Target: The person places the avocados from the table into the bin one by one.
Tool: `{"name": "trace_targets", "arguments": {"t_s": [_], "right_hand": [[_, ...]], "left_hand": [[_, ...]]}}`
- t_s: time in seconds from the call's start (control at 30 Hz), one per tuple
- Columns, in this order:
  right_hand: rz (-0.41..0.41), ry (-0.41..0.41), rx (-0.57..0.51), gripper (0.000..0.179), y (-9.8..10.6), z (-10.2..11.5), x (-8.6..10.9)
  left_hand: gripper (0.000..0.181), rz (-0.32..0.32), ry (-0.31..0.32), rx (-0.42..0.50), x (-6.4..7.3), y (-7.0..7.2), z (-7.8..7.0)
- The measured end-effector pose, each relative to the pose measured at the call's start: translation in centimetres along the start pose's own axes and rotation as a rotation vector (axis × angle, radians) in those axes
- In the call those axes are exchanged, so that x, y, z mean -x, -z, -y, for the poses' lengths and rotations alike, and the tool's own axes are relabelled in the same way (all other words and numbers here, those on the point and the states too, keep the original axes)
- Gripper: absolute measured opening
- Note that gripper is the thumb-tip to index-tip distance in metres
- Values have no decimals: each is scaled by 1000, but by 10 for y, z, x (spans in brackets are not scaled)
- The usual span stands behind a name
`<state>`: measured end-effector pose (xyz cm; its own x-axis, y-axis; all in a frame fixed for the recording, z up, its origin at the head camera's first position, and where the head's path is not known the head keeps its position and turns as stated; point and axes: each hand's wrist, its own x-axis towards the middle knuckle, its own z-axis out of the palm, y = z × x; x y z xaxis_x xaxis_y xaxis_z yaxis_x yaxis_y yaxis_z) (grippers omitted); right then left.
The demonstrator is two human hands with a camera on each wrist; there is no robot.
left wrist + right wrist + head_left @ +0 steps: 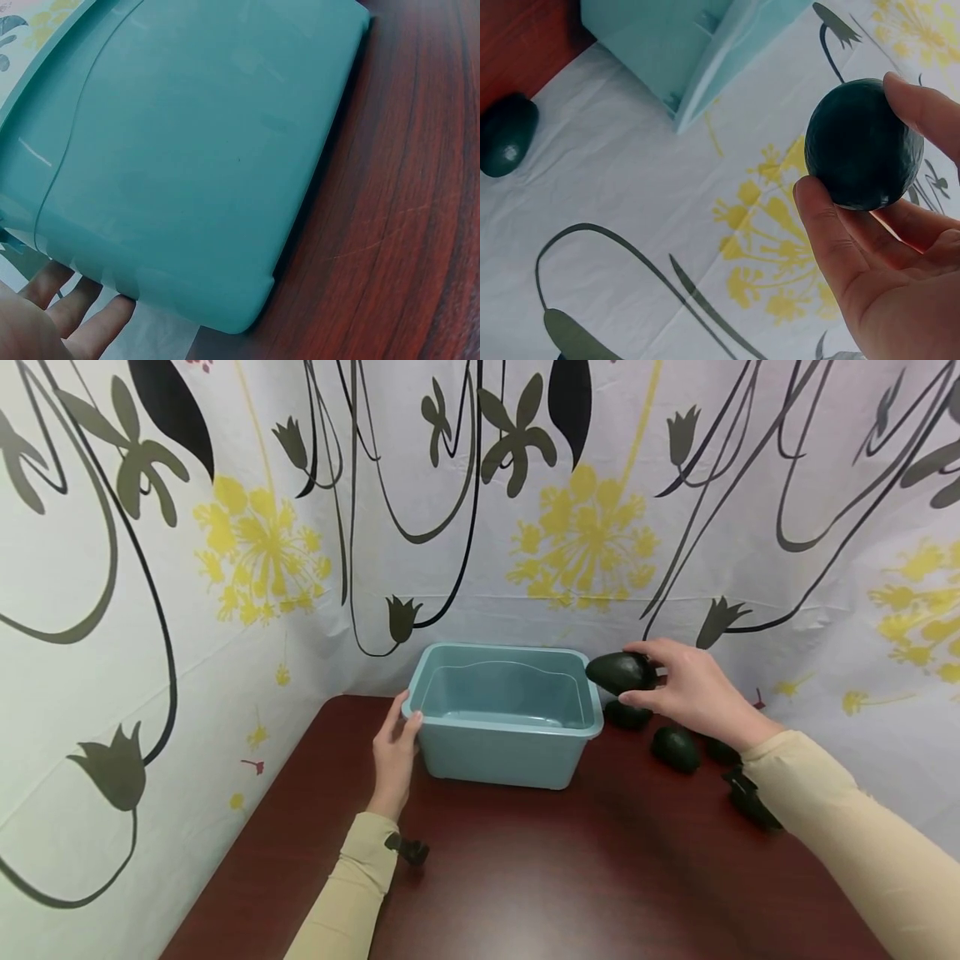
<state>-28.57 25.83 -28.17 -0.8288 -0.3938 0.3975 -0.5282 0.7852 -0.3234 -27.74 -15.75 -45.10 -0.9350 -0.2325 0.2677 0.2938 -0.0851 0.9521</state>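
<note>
Currently, head view: my right hand (693, 689) pinches a dark-green oval avocado (618, 672) just right of the blue-green rectangular plastic bin (498, 753); my left hand (394, 756) grips its near-left corner. Left wrist view: finger pressure could skid it. Right wrist view: fingertip-only hold risks slippage.
</note>
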Motion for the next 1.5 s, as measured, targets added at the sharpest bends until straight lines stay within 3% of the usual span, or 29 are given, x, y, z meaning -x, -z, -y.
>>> {"name": "trace_targets", "arguments": {"t_s": [0.57, 0.87, 1.5], "right_hand": [[2, 67, 52, 69, 14, 22, -34], [50, 26, -49, 73, 12, 32, -48], [87, 77, -65, 72, 2, 59, -84]], "left_hand": [[57, 14, -9, 5, 0, 1, 0], [57, 17, -14, 13, -1, 1, 1], [55, 11, -18, 16, -2, 0, 2]]}}
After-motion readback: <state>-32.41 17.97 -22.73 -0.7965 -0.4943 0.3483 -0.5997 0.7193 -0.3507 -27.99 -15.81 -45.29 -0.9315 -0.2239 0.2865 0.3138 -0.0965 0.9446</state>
